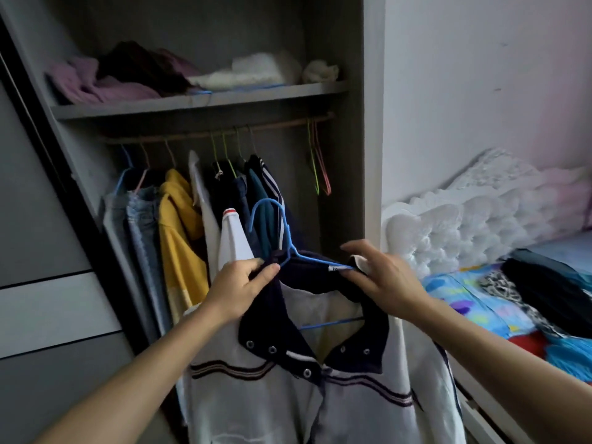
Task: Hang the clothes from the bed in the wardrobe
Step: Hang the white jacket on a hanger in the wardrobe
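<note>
A white polo shirt (256, 398) with a navy collar and dark chest stripes hangs on a blue wire hanger (272, 216) in front of the open wardrobe. My left hand (238, 288) pinches the left side of the navy collar. At the right side, my right hand (381, 277) pinches the collar by its label. The hanger's hook stands free below the wardrobe rail (217, 131). More clothes (541, 290) lie on the bed at the right.
Several garments hang on the rail, among them jeans (141, 225) and a yellow top (179, 232). Two empty hangers (320, 161) hang at the rail's right end. Folded clothes lie on the shelf (198, 102) above. A white padded headboard (474, 219) stands right of the wardrobe.
</note>
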Motion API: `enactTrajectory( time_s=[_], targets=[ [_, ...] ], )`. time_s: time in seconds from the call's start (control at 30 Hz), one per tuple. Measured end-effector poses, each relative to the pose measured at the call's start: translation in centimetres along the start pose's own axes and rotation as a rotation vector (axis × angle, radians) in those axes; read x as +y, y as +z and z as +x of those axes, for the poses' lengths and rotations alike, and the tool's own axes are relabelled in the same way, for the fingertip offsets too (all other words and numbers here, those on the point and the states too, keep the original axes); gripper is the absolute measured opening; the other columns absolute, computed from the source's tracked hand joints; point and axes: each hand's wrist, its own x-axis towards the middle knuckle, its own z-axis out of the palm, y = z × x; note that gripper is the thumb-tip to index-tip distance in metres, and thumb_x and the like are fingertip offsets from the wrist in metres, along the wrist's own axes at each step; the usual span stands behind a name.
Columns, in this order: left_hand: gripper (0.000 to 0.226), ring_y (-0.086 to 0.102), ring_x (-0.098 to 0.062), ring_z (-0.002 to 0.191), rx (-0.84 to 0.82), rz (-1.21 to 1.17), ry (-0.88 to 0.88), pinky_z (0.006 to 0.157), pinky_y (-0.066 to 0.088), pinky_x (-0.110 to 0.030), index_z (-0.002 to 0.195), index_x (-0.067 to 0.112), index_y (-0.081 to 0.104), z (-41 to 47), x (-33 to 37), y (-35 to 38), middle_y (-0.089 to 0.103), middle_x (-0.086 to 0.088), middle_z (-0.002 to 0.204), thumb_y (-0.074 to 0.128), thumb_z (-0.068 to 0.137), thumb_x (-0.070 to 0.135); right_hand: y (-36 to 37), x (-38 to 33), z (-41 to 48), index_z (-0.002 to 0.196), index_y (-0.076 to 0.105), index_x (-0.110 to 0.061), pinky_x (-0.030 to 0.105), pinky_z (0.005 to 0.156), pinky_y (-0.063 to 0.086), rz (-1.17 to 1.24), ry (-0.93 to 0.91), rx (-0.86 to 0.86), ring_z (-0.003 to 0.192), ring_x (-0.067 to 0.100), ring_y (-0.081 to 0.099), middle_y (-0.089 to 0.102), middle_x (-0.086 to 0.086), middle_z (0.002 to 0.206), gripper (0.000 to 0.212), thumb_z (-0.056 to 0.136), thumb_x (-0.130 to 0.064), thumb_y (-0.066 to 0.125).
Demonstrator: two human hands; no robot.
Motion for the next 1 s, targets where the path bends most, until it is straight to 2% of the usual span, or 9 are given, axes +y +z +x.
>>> enactTrajectory(
  time_s=[0.13, 0.27, 0.33, 0.43, 0.57, 0.63, 0.77, 0.87, 1.0],
  targets=[
    [0.06, 0.042, -0.007, 0.048, 0.124, -0.103, 0.035, 0.049, 0.031, -0.024, 0.057, 0.005, 0.045, -0.6, 1.5, 0.8, 0.044, 0.002, 0.049, 0.049, 0.086, 0.057, -1.5, -0.6, 1.7, 0.124, 0.061, -0.032, 0.035, 0.087, 0.048, -0.006, -0.027, -0.079, 0.102, 0.019, 0.057, 0.055, -0.004, 0.11, 0.042, 0.086, -0.051, 0.056],
    [0.048, 0.041, -0.006, 0.047, 0.147, -0.158, 0.02, 0.048, 0.03, -0.021, 0.054, 0.012, 0.043, 0.4, 3.2, 0.8, 0.041, 0.006, 0.047, 0.056, 0.095, 0.034, -2.1, -1.6, 2.4, 0.099, 0.07, -0.031, 0.034, 0.08, 0.047, -0.024, -0.046, -0.068, 0.094, 0.012, 0.052, 0.05, -0.011, 0.099, 0.047, 0.082, -0.069, 0.048],
    [0.043, 0.044, -0.008, 0.049, 0.145, -0.172, 0.031, 0.05, 0.034, -0.027, 0.058, 0.011, 0.048, 0.8, 3.8, 1.0, 0.046, -0.001, 0.048, 0.056, 0.096, 0.028, -2.2, -2.0, 2.7, 0.08, 0.065, -0.029, 0.034, 0.077, 0.047, 0.022, 0.018, -0.137, 0.085, 0.009, 0.052, 0.05, -0.009, 0.095, 0.039, 0.086, -0.065, 0.051],
    [0.041, 0.049, -0.018, 0.05, 0.158, -0.067, 0.066, 0.05, 0.036, -0.036, 0.059, 0.015, 0.051, 1.3, 3.3, 0.3, 0.05, -0.005, 0.051, 0.055, 0.095, 0.035, -3.2, -1.4, 2.7, 0.068, 0.055, -0.032, 0.033, 0.074, 0.044, 0.003, 0.059, -0.226, 0.082, 0.01, 0.053, 0.048, -0.009, 0.1, 0.034, 0.091, -0.058, 0.049],
    [0.051, 0.057, -0.027, 0.057, 0.225, 0.038, 0.027, 0.054, 0.042, -0.045, 0.068, 0.01, 0.059, 2.0, 0.0, -2.6, 0.059, -0.01, 0.058, 0.043, 0.083, 0.055, -5.7, 1.1, 1.6, 0.08, 0.065, -0.027, 0.036, 0.079, 0.047, -0.027, 0.089, -0.248, 0.089, 0.009, 0.055, 0.052, -0.012, 0.109, 0.039, 0.091, -0.059, 0.046],
    [0.045, 0.061, -0.026, 0.063, 0.218, 0.054, 0.021, 0.058, 0.047, -0.047, 0.075, 0.013, 0.064, 1.7, -0.7, -2.8, 0.063, -0.007, 0.065, 0.044, 0.085, 0.052, -5.8, 1.2, 1.1, 0.075, 0.062, -0.022, 0.034, 0.071, 0.047, 0.016, 0.103, -0.227, 0.08, 0.01, 0.056, 0.056, -0.009, 0.094, 0.04, 0.093, -0.055, 0.047],
    [0.027, 0.065, -0.018, 0.08, 0.189, -0.021, 0.048, 0.07, 0.05, -0.037, 0.095, 0.018, 0.068, 0.4, 0.7, -0.8, 0.07, -0.001, 0.082, 0.049, 0.092, 0.037, -4.5, 0.5, 0.9, 0.058, 0.049, -0.014, 0.021, 0.048, 0.031, 0.191, 0.207, -0.061, 0.047, 0.007, 0.04, 0.042, -0.006, 0.052, 0.045, 0.096, -0.037, 0.056],
    [0.046, 0.064, -0.016, 0.085, 0.179, 0.02, 0.14, 0.075, 0.05, -0.04, 0.1, 0.017, 0.065, 0.0, 2.5, 0.7, 0.069, 0.0, 0.088, 0.04, 0.089, 0.055, -3.9, 0.1, 1.1, 0.055, 0.047, -0.018, 0.02, 0.046, 0.03, 0.207, 0.224, 0.008, 0.044, 0.008, 0.037, 0.039, -0.008, 0.047, 0.045, 0.095, -0.036, 0.059],
    [0.071, 0.052, -0.001, 0.114, -0.063, -0.127, 0.044, 0.095, 0.04, -0.018, 0.132, 0.032, 0.051, 1.3, 2.5, -0.1, 0.06, 0.014, 0.123, 0.028, 0.081, 0.076, -4.0, 0.3, 0.8, 0.056, 0.052, -0.016, 0.021, 0.047, 0.028, 0.255, 0.219, 0.089, 0.045, 0.008, 0.036, 0.039, -0.008, 0.047, 0.042, 0.092, -0.035, 0.062]
  ],
)
